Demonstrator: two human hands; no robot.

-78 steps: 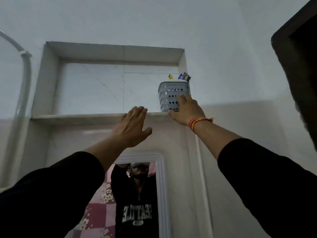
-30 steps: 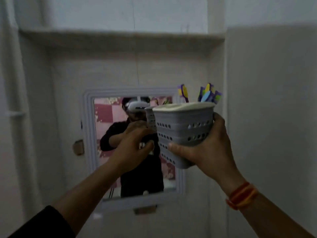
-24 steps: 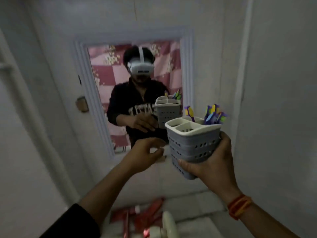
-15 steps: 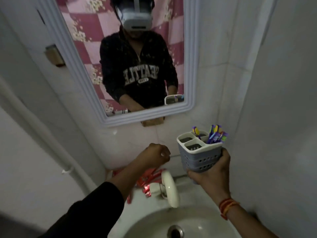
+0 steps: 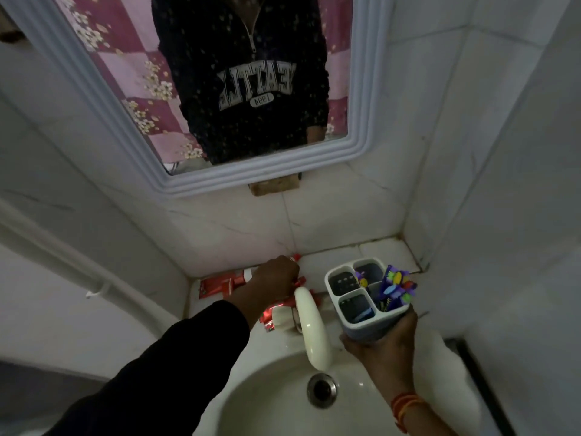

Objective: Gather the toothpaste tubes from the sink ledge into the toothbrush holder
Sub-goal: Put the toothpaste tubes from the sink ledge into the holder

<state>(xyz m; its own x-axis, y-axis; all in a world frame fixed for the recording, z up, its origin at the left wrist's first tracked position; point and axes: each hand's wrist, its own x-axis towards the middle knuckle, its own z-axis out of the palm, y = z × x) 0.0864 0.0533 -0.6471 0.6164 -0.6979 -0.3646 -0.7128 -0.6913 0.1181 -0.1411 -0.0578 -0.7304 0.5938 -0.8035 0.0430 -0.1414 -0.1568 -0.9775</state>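
Observation:
Several red toothpaste tubes (image 5: 220,286) lie on the sink ledge (image 5: 355,253) behind the tap. My left hand (image 5: 276,278) rests on them with its fingers curled around one tube, whose ends stick out on both sides of the fist. Another red tube (image 5: 269,316) lies just left of the tap base. My right hand (image 5: 380,347) holds the grey toothbrush holder (image 5: 352,305) from below, upright, over the basin's right rim. One of its compartments holds colourful toothbrushes (image 5: 396,287); the others look empty.
A white tap (image 5: 312,332) stands between my hands and arches over the white basin (image 5: 267,401) with its metal drain (image 5: 321,389). A framed mirror (image 5: 195,180) hangs above the ledge. Tiled walls close in on the right and the left.
I took the holder off the high shelf with my right hand and lowered it to the sink. My left hand dropped from mid-air onto the red tubes on the ledge.

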